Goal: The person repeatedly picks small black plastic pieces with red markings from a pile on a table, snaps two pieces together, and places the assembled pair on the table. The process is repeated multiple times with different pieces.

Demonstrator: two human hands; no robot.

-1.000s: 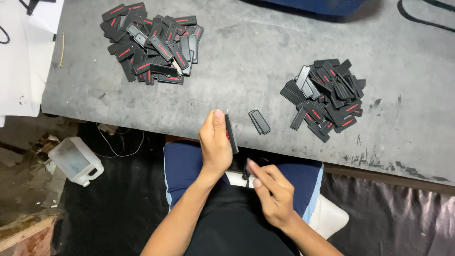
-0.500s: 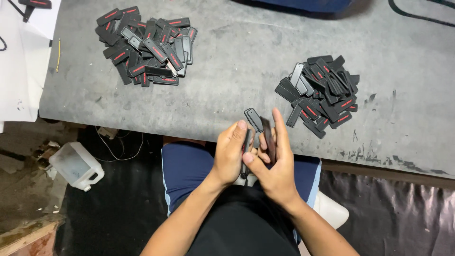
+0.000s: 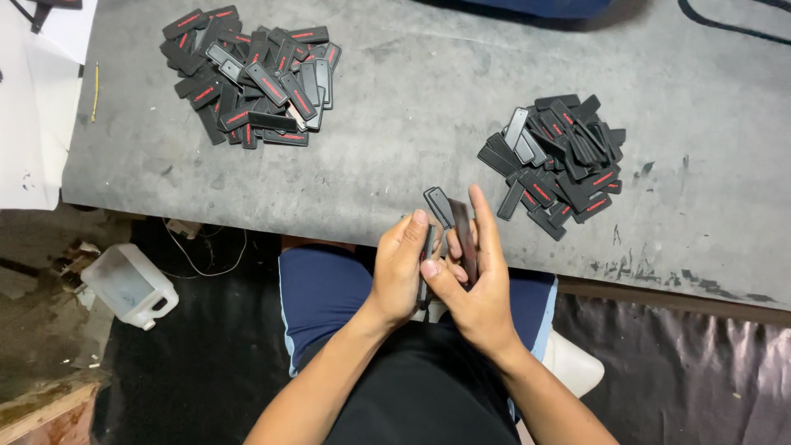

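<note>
We hold a few flat black tabs between both hands at the near bench edge.

Our left hand (image 3: 401,268) clasps one tab (image 3: 427,251) upright, thumb up; our right hand (image 3: 474,284) is closed on another dark tab (image 3: 464,239), fingers straight, so the faces can meet. A grey-faced tab (image 3: 439,206) pokes out above at twelve o'clock. On the grey bench (image 3: 412,107), one pile of tabs (image 3: 560,156) lies at two o'clock, a bigger pile (image 3: 251,74) at ten, probably keeping two lots apart.
</note>
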